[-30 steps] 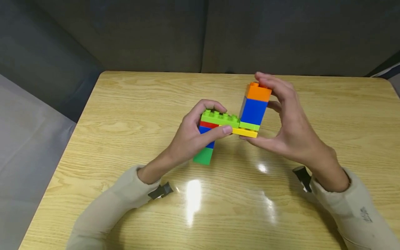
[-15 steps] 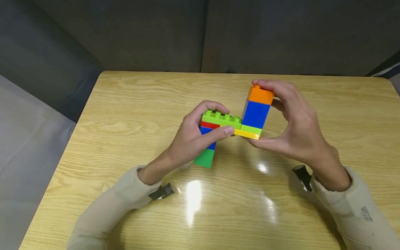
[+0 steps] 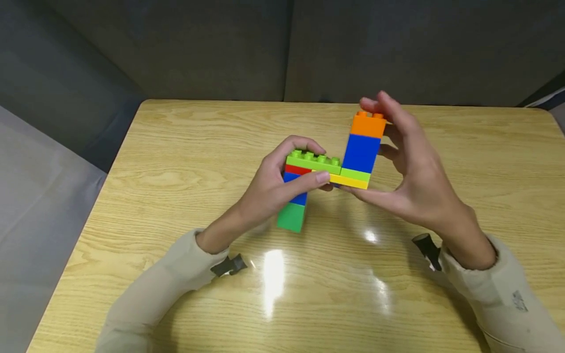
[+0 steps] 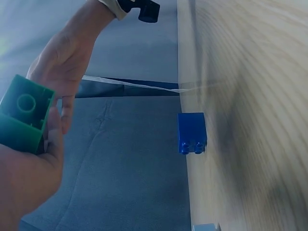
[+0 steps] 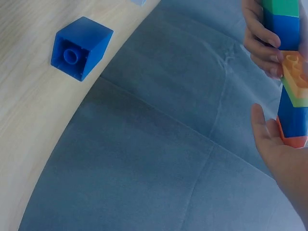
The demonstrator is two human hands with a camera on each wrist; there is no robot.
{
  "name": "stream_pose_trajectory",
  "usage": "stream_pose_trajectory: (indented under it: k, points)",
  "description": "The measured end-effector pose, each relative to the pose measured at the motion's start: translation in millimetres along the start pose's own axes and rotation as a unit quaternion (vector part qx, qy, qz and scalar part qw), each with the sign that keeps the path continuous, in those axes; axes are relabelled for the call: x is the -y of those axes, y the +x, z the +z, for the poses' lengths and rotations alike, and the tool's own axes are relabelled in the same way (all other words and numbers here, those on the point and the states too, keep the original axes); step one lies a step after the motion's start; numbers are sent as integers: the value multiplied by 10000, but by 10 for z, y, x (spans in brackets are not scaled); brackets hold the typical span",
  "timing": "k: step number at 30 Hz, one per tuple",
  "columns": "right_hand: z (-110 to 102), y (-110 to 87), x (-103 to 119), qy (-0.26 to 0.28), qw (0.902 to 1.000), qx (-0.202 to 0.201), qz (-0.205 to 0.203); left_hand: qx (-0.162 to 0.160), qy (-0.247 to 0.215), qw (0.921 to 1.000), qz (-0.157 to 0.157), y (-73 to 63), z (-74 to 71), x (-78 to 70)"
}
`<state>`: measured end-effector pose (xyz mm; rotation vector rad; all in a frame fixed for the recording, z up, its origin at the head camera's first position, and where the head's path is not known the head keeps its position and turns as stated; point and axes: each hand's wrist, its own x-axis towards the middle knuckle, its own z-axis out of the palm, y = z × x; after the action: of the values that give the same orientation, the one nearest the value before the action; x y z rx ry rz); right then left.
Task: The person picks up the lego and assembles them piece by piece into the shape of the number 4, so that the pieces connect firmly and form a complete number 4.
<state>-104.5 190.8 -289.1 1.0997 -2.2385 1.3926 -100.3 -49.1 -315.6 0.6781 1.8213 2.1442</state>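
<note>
In the head view my left hand [image 3: 275, 186] grips a joined structure of toy building bricks [image 3: 315, 164], thumb along its near side. Its left leg has a blue brick and a green brick [image 3: 291, 217] below. At the right end rises a column with a blue brick [image 3: 362, 153] and an orange brick [image 3: 369, 126] on top. Around that column my right hand [image 3: 417, 181] stands spread, thumb under the yellow plate [image 3: 348, 181], fingers fairly straight beside and behind the orange brick. The right wrist view shows these fingers near the orange end [image 5: 294, 141].
On the wooden table [image 3: 198, 304] stands a loose blue brick [image 4: 192, 132], seen in both wrist views. A pale blue piece [image 4: 205, 227] shows at the left wrist view's lower edge. Dark panels [image 3: 212, 54] border the table's far side.
My right fingers have lifted from the top of the orange brick and straightened, baring its studs. The brick structure has risen slightly in view. My left hand keeps its hold.
</note>
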Motion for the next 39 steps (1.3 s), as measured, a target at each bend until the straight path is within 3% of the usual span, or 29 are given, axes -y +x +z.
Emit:
stream_pose_trajectory:
  k: [4,9,14,20,23,26,31,35,39]
  points:
    - [20,1,-31,682,9976,7,87,63,-117,9999,24,14,-10,6]
    - [68,-1,-68,1574,9874,-33,124,289,-591,9978,-71,33,-11,37]
    - [121,2,-72,1798,9823,-520,-80,279,-735,9966,240,79,8,88]
    - [209,21,-22,705,9917,-1061,-168,-451,56,9948,917,120,58,145]
    - [293,33,16,-16,9910,-1329,-146,-339,129,9962,796,112,86,154]
    - [370,52,60,-728,9860,-1502,-49,3,9,9988,500,94,94,162]
    - [460,73,94,-1540,9811,-1160,-162,257,-449,9986,60,83,132,168]
    - [488,84,91,-1765,9809,-729,-371,19,-673,9977,-54,91,175,168]
    - [421,82,79,-1582,9852,-484,-439,-394,-1015,9940,-29,84,124,165]
